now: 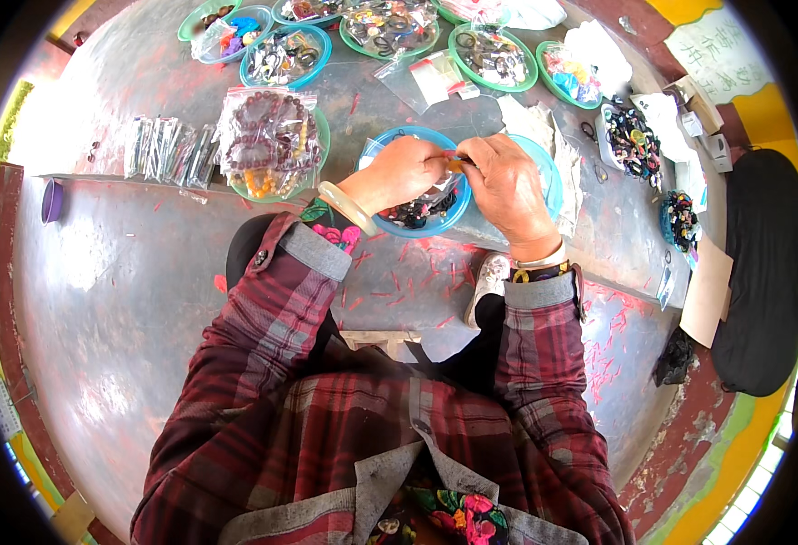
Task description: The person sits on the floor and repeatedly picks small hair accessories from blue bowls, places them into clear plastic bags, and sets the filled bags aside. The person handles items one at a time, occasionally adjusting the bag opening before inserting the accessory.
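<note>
My left hand (403, 173) and my right hand (508, 189) meet over a blue basin (461, 205). Both are closed, fingertips pinched together around something small with a reddish and orange tint. Its kind is too small to make out. Dark little pieces (414, 214) and some clear plastic lie in the basin, partly hidden beneath my hands. Just right of it, a light blue basin (552, 173) shows from behind my right hand. Left of my left hand, clear bags of dark and amber bead strings (270, 136) rest on a green basin (326, 136).
Several basins of small goods, one a blue basin (326, 65), line the far side of the raised surface. Thin packets (170, 151) lie at left, near a purple cup (52, 201). A white tub (606, 145) and a long black object (758, 272) are at right. Red scraps litter the floor.
</note>
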Motion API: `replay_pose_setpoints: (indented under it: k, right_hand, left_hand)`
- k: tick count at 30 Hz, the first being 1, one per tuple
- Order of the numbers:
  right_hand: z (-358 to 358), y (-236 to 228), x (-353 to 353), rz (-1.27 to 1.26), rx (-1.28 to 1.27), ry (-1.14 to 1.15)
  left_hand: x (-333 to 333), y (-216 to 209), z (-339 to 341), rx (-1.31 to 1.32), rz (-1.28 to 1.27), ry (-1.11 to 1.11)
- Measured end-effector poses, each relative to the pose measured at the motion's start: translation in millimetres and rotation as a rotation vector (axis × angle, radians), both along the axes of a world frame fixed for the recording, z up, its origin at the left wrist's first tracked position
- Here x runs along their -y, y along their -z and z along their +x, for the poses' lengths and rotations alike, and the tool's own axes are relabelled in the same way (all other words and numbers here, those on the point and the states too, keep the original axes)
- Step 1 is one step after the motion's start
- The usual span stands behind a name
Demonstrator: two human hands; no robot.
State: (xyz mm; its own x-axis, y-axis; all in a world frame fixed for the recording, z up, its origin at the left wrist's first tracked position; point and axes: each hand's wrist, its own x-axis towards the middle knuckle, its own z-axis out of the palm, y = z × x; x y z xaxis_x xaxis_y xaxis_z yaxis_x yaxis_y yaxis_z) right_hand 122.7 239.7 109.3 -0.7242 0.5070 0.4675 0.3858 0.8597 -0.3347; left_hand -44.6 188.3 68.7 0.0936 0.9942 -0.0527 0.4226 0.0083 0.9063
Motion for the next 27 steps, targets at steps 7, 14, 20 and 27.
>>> replay_pose_setpoints:
  k: [7,14,20,27]
  right_hand:
    - [-0.1,-2.9,4.1,-0.105,-0.04,-0.037]
    - [1.1,-1.7,1.3,-0.272,-0.048,-0.019]
    - [6.4,-15.7,1.2,-0.538,-0.259,0.074]
    - [5.8,-5.7,-3.3,-0.466,-0.289,0.02]
  left_hand:
    - [2.6,-6.2,1.3,0.384,-0.221,0.023]
    - [4.6,-7.9,3.4,0.551,-0.27,-0.006]
    - [5.9,-12.7,-0.8,0.769,-0.32,-0.018]
    - [6.5,-11.2,-1.2,0.798,-0.332,0.017]
